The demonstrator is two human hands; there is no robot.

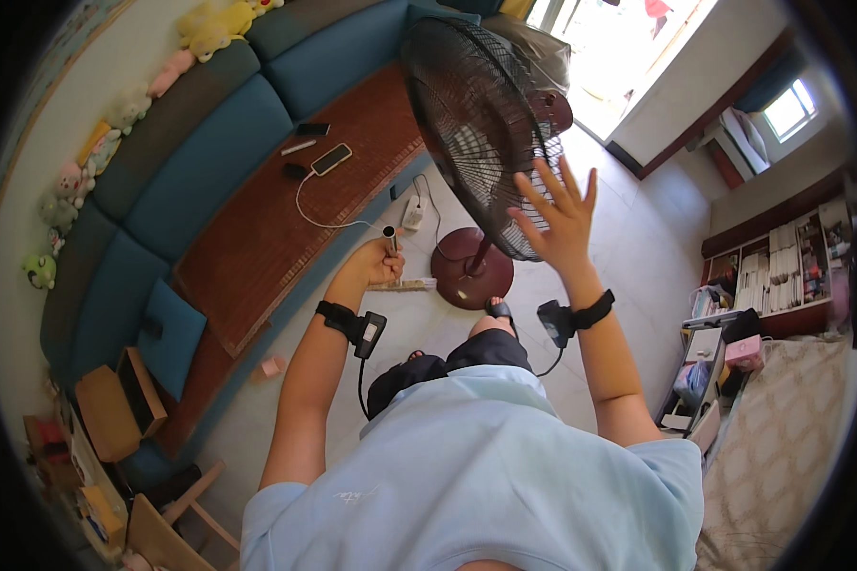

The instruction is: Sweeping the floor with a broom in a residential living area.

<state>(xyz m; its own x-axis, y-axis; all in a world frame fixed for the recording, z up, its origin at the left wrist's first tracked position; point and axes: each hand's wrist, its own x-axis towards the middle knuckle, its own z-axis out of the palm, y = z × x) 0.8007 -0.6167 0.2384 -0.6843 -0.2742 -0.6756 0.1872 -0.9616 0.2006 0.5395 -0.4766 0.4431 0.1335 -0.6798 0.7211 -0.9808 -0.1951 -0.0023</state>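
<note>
My left hand is closed round the upright handle of a broom. The handle's dark round end points up out of my fist. Below the hand, a pale strip with bristles on the floor looks like the broom's head, partly hidden. My right hand is raised with its fingers spread wide and holds nothing. It is in front of the lower right edge of a black-caged standing fan; I cannot tell whether it touches the cage. The fan's round maroon base is on the floor ahead of me.
A blue sofa with a brown woven seat mat runs along the left, bearing a phone on a white cable. A power strip lies by the fan. Bookshelves and a patterned bed line the right.
</note>
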